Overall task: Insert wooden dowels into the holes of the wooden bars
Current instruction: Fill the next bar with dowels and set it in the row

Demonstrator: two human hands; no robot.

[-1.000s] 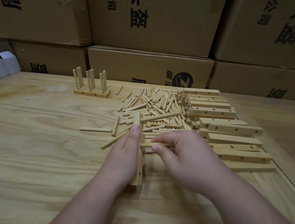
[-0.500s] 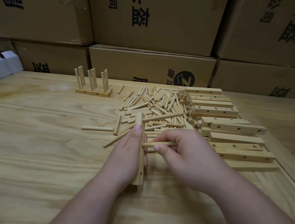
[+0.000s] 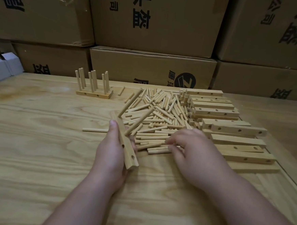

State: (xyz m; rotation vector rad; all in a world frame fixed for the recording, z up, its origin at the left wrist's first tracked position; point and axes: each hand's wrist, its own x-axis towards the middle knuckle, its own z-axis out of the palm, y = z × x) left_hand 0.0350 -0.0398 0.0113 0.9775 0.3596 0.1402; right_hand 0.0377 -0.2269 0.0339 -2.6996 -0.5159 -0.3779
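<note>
- The left hand (image 3: 112, 150) grips a wooden bar (image 3: 125, 142), thumb stretched along the bar's left face, the other fingers (image 3: 133, 145) curled round from behind so that only their tips show at its right edge.
- The bar runs lengthwise away from the person, its near end past the heel of the palm and its far end beyond the thumb tip.
- Two dowels stand in the bar and lean up and to the right: a far dowel (image 3: 130, 104) just beyond the thumb tip, and a near dowel (image 3: 140, 121) level with the thumb.
- Two open holes show in the bar's right face, nearer the person than the fingertips.
- The right hand (image 3: 192, 151) lies palm down on the near edge of the loose dowel pile (image 3: 162, 111); its fingers (image 3: 173, 141) are loosely bent and blurred, their tips touching dowels, but I cannot tell whether any dowel is pinched.
- Stacked bars (image 3: 215, 114) lie beyond and to the right of the right-hand knuckles.
- A finished bar with upright dowels (image 3: 92, 93) stands well beyond the left thumb on the table (image 3: 35, 139).
</note>
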